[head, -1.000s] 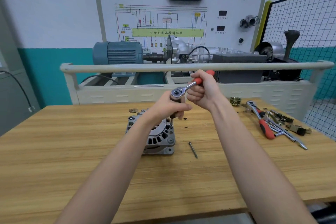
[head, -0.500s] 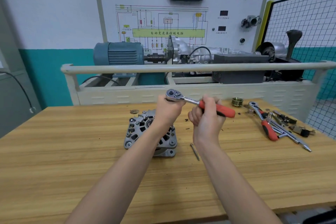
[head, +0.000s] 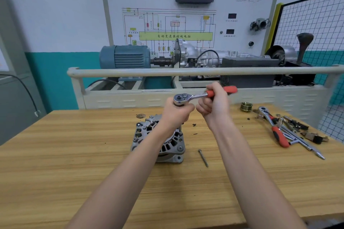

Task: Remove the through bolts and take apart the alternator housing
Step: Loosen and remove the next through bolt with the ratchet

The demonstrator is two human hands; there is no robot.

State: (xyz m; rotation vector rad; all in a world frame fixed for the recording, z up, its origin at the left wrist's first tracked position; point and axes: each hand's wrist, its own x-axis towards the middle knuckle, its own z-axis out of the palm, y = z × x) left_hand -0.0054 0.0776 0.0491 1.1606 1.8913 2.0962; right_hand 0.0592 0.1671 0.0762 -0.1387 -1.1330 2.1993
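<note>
Ratchet handle (head: 221, 92) swung back | alternator (head: 160, 141) beneath left hand (head: 177, 113)

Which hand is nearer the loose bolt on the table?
Left. The left hand is above the alternator, beside the bolt; the right hand is higher, on the ratchet handle.

Head-worn view, forward and down over the workbench (head: 74, 163).

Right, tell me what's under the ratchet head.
The left hand wraps the socket extension beneath the ratchet head; its lower end meets the alternator. The bolt itself is hidden.
</note>
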